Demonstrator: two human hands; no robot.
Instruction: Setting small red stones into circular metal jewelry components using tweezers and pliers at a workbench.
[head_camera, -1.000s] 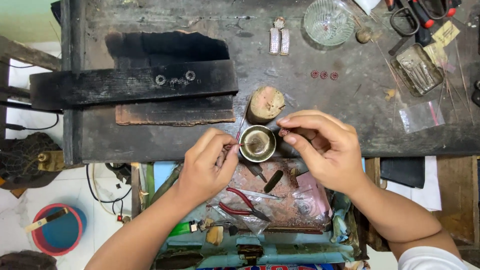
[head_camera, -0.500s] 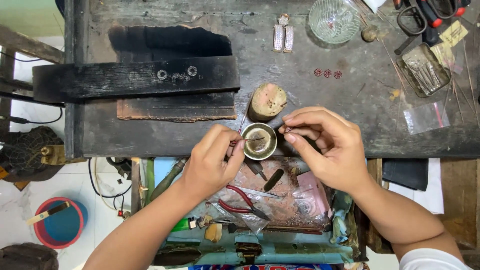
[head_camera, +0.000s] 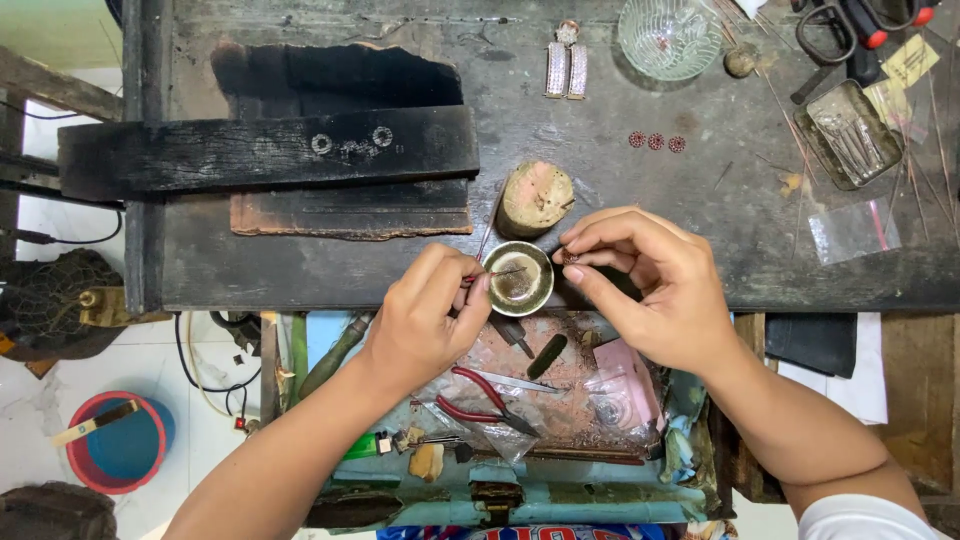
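Both bare forearms come up from the bottom edge and angle toward each other, wrists nearly straight. The left hand (head_camera: 420, 325) is curled, back upward, thumb and forefinger pinched together at their tips on its inner, right-facing side, the other fingers folded beneath. The right hand (head_camera: 655, 290) sits just across from it, fingers arched over and bent down, thumb meeting forefinger in a tight pinch on the side facing the left hand
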